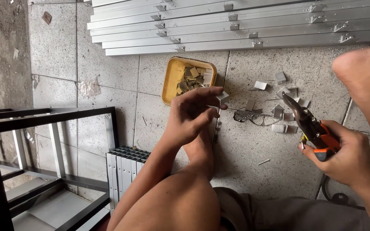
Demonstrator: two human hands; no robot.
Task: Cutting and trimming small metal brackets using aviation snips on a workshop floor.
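Small aluminium clip [223,96], a bent square of pale sheet metal, sits pinched between the fingertips of the left hand [192,114], which is held above the tiled floor [108,77] just in front of a yellow tray [171,81] heaped with similar cut pieces. The left grip is closed on the clip, thumb below and fingers curled over it. To the right and well apart, the right hand [347,154] is wrapped around the orange handles of a pair of tin snips [307,124]; the handles look squeezed together and the dark blades appear shut, their long axis running up and to the left, pointing toward the clip. The clip lies to the left of the blade tips and a little above them, with open floor between, so the left hand is the nearer by far. Loose metal offcuts [279,115] are scattered on the tiles beneath the snips, beside a dark patch of filings. Long aluminium channel sections [245,30] are stacked along the top of the view, a bundle of square tubes [123,164] stands by the person's knee, and a black metal frame [43,115] fills the lower left.
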